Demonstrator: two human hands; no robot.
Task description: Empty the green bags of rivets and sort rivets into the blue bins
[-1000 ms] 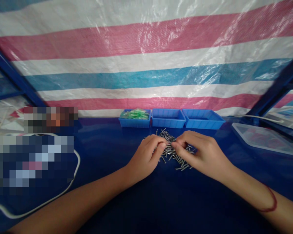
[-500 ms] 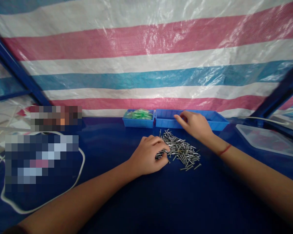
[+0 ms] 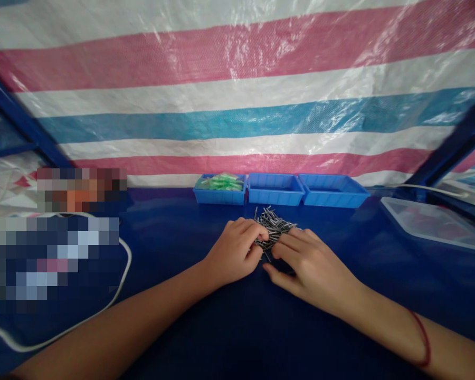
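A pile of thin silver-grey metal fasteners (image 3: 275, 224), like screws or nails, lies on the blue tabletop (image 3: 221, 332). My left hand (image 3: 237, 250) rests at the pile's left edge, its fingers curled and a gap showing between thumb and forefinger. Nothing can be made out in that gap. Over the right part of the pile lies my right hand (image 3: 306, 261), with its thumb spread away from the bent fingers. It covers many of the fasteners, and its fingertips touch or hover just over them; which of the two is unclear.
Behind the pile stand three blue bins in a row: the left bin (image 3: 217, 197) holds green-and-clear plastic pieces (image 3: 224, 182), beside a middle bin (image 3: 275, 198) and a right bin (image 3: 334, 199). A clear plastic lid (image 3: 431, 224) lies at right, a white cable (image 3: 124, 279) at left.
The hands were close together over the pile, then my right hand reached to the bins. It has since come back down onto the pile's right side. My left hand stayed at the pile.
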